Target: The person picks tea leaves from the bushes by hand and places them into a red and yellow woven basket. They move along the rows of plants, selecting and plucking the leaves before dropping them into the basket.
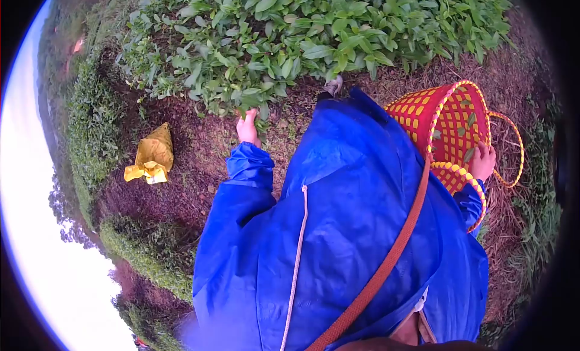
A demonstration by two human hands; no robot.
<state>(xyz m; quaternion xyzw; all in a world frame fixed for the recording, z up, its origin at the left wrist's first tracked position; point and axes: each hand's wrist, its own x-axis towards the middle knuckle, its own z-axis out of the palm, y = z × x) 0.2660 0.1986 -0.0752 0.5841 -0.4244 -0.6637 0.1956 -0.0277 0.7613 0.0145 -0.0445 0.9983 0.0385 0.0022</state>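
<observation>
At the lower edge of a leafy tea bush [314, 45], my left hand [246, 128] is closed around tea leaves [262, 126], partly hidden by its fingers. Off to the right, my right hand [481, 162] is at the mouth of a red and yellow woven basket [411, 118], its fingers stretched out by the inner wall. A few loose green leaves [469, 155] show inside the basket, close to those fingers. The basket lies tilted at my side, its opening facing right. A brown strap [386, 260] runs from it across my blue raincoat [344, 230].
A yellow sack [154, 151] sits on the bare soil to the left. More bush rows [145, 254] run along the left, with a slope beyond. Dry grass [504, 230] covers the ground at the right. A looped basket handle [516, 151] sticks out past the rim.
</observation>
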